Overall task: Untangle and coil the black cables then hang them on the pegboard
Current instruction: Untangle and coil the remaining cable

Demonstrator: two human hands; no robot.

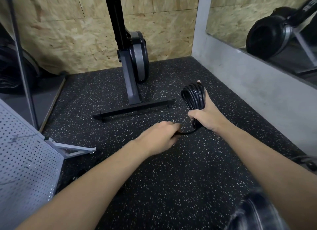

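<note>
A black cable coil (193,97) of several loops stands upright in my right hand (205,116), which grips it around its lower part. A short free end of the same cable curves down and left from the coil into my left hand (161,137), whose fingers curl around it just left of the coil. The grey pegboard (25,164) leans at the left edge of the view, with small hooks on it. Another dark cable (307,161) lies on the floor at the right edge.
A black exercise machine (135,58) with a T-shaped foot stands on the speckled rubber floor (171,178) ahead. An OSB wall is behind it, a grey wall with a mirror on the right. The pegboard's metal foot (75,149) sticks out on the floor at left.
</note>
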